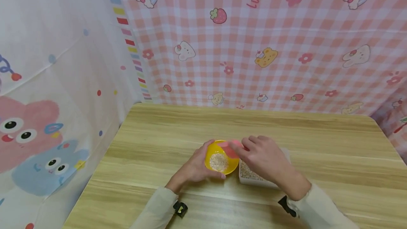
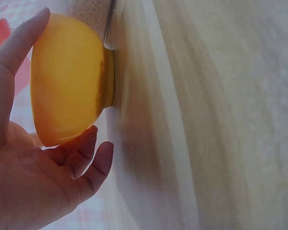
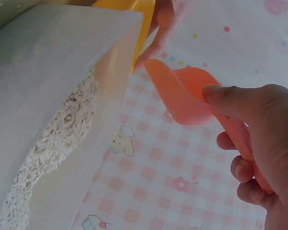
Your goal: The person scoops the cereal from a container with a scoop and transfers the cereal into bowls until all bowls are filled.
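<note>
A yellow bowl (image 1: 233, 168) stands on the table with pale oat flakes (image 1: 218, 162) in its bottom. My left hand (image 1: 198, 163) holds the bowl from the left, thumb near me and fingers on the far side; the left wrist view shows the bowl's outer wall (image 2: 69, 81) between thumb and fingers. My right hand (image 1: 262, 154) grips a pink scoop (image 3: 182, 96) by its handle, thumb lying at the base of its head. The scoop's head is over the bowl's right rim. Beneath my right hand is a whitish box (image 1: 259, 182) of flakes, right beside the bowl.
The wood-grain table (image 1: 165, 133) reaches back to a pink checked cloth (image 1: 241, 34). A white cloth with cartoon figures (image 1: 73, 91) hangs along the left side. Both wrists carry black straps (image 1: 180, 209).
</note>
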Available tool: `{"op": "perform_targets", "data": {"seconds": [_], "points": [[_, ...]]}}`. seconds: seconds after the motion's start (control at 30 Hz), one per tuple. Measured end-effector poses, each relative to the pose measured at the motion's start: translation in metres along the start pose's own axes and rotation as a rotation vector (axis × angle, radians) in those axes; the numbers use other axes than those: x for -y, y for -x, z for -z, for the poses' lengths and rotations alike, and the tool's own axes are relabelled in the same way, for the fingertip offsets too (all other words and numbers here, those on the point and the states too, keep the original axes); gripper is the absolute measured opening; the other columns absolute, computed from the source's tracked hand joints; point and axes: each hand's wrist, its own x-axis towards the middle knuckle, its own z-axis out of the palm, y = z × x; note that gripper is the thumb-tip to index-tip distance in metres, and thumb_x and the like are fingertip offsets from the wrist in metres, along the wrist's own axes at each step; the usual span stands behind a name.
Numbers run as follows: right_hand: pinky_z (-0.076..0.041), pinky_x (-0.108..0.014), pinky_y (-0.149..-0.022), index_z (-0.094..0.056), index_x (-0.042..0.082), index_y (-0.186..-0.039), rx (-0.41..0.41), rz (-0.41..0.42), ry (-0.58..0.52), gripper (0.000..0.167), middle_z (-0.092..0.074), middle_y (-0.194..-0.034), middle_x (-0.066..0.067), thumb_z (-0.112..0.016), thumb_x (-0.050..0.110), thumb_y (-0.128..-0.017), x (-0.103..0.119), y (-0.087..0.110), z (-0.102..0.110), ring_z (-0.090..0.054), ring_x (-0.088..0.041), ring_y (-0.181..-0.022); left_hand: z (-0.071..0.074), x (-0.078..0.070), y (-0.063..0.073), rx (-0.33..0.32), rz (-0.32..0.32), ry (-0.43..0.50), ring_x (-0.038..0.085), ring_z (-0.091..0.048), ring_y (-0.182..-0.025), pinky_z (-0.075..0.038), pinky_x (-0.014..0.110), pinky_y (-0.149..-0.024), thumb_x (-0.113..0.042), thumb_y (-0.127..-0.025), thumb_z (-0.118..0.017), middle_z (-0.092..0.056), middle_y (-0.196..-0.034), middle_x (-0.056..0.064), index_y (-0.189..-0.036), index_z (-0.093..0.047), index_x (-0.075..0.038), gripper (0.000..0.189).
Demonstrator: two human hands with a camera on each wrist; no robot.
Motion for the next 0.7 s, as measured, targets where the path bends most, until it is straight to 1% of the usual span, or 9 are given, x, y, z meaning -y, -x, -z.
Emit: {"op": "perform_targets", "data": {"seconds": [0.1, 0.2, 0.23, 0.27, 0.33, 0.37, 0.47, 0.53, 0.7], "points": [[-0.042, -0.025, -0.046, -0.071, 0.013, -0.109, -0.005, -0.033, -0.011, 0.041, -0.051, -0.064, 0.001, -0.085, 0.009, -0.071, -0.005, 0.006, 0.004, -0.045, -0.013, -0.050, 0.000, 0.000, 0.000, -0.005, -0.009, -0.022, 0.030, -0.039, -0.134, -0.034, 0.055, -0.111, -0.045, -0.064, -0.092, -0.039, -0.152, 0.010, -0.157, -0.021, -0.019, 0.120], [-0.037, -0.022, -0.045, -0.073, 0.016, -0.110, -0.007, -0.107, -0.068, 0.045, -0.053, -0.066, 0.002, -0.089, 0.016, -0.068, -0.012, 0.016, 0.010, -0.041, -0.010, -0.050, 0.000, 0.000, 0.000, -0.011, -0.015, -0.053, 0.030, -0.038, -0.134, -0.035, 0.056, -0.109, -0.046, -0.064, -0.092, -0.039, -0.153, 0.011, -0.157, -0.021, -0.019, 0.120], [-0.034, -0.021, -0.045, -0.074, 0.017, -0.111, -0.007, -0.132, -0.086, 0.045, -0.053, -0.067, 0.003, -0.089, 0.018, -0.068, -0.014, 0.020, 0.012, -0.040, -0.008, -0.050, 0.000, -0.001, 0.001, -0.013, -0.013, -0.060, 0.031, -0.038, -0.135, -0.035, 0.056, -0.109, -0.047, -0.064, -0.091, -0.038, -0.153, 0.011, -0.157, -0.021, -0.019, 0.120], [-0.032, -0.020, -0.046, -0.075, 0.017, -0.111, -0.010, -0.157, -0.106, 0.040, -0.053, -0.067, 0.004, -0.087, 0.022, -0.073, -0.017, 0.024, 0.014, -0.038, -0.007, -0.051, 0.000, -0.001, 0.001, -0.016, -0.008, -0.065, 0.031, -0.037, -0.135, -0.035, 0.057, -0.109, -0.047, -0.064, -0.091, -0.037, -0.154, 0.011, -0.157, -0.021, -0.020, 0.120], [-0.029, -0.018, -0.046, -0.075, 0.018, -0.111, -0.020, -0.202, -0.138, 0.030, -0.052, -0.067, 0.006, -0.077, 0.034, -0.086, -0.022, 0.033, 0.018, -0.036, -0.004, -0.051, -0.001, -0.002, 0.002, -0.022, 0.000, -0.077, 0.032, -0.037, -0.136, -0.036, 0.057, -0.109, -0.049, -0.064, -0.091, -0.036, -0.155, 0.012, -0.158, -0.020, -0.021, 0.121], [-0.028, -0.018, -0.046, -0.076, 0.017, -0.111, -0.025, -0.222, -0.145, 0.031, -0.052, -0.067, 0.006, -0.069, 0.041, -0.092, -0.024, 0.037, 0.020, -0.036, -0.003, -0.051, -0.001, -0.002, 0.002, -0.024, 0.003, -0.079, 0.032, -0.036, -0.136, -0.035, 0.057, -0.109, -0.049, -0.064, -0.091, -0.035, -0.156, 0.012, -0.158, -0.020, -0.021, 0.121], [-0.026, -0.017, -0.046, -0.075, 0.016, -0.111, -0.035, -0.268, -0.155, 0.053, -0.049, -0.065, 0.008, -0.041, 0.055, -0.102, -0.030, 0.050, 0.026, -0.033, 0.000, -0.051, -0.001, -0.004, 0.003, -0.031, 0.000, -0.087, 0.033, -0.035, -0.137, -0.034, 0.058, -0.110, -0.048, -0.064, -0.091, -0.033, -0.157, 0.012, -0.158, -0.020, -0.021, 0.121], [-0.025, -0.017, -0.046, -0.076, 0.015, -0.111, -0.030, -0.294, -0.157, 0.059, -0.047, -0.064, 0.010, -0.036, 0.057, -0.102, -0.033, 0.058, 0.029, -0.031, 0.001, -0.051, -0.001, -0.004, 0.003, -0.031, -0.009, -0.094, 0.033, -0.034, -0.139, -0.033, 0.058, -0.111, -0.048, -0.065, -0.091, -0.032, -0.158, 0.012, -0.158, -0.020, -0.020, 0.121], [-0.023, -0.016, -0.046, -0.076, 0.014, -0.110, 0.000, -0.335, -0.160, 0.063, -0.044, -0.065, 0.013, -0.034, 0.060, -0.101, -0.038, 0.077, 0.034, -0.026, 0.005, -0.052, -0.003, -0.003, 0.002, -0.031, -0.020, -0.109, 0.033, -0.033, -0.140, -0.033, 0.057, -0.112, -0.049, -0.064, -0.091, -0.031, -0.159, 0.012, -0.158, -0.020, -0.019, 0.122]]}}
